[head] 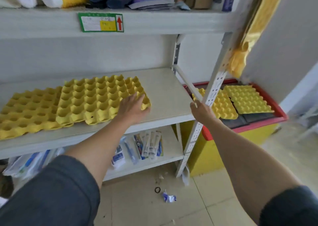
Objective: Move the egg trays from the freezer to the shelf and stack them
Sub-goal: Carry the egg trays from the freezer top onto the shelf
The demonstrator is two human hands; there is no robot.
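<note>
Left hand [132, 107] lies flat, fingers spread, on the shelf's right egg tray [101, 100]; right hand [202, 109], grip hidden, reaches toward two freezer trays [247, 100] lying far right, nearer it.

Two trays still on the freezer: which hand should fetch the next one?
Right hand, probably: it is open by the shelf post, nearest the freezer trays. Left hand rests on the shelved tray.

I see yellow dimpled egg trays [96, 100], pale grey shelf [165, 95], red-rimmed yellow freezer [244, 131], green-bordered label [100, 22] with red arrow.
</note>
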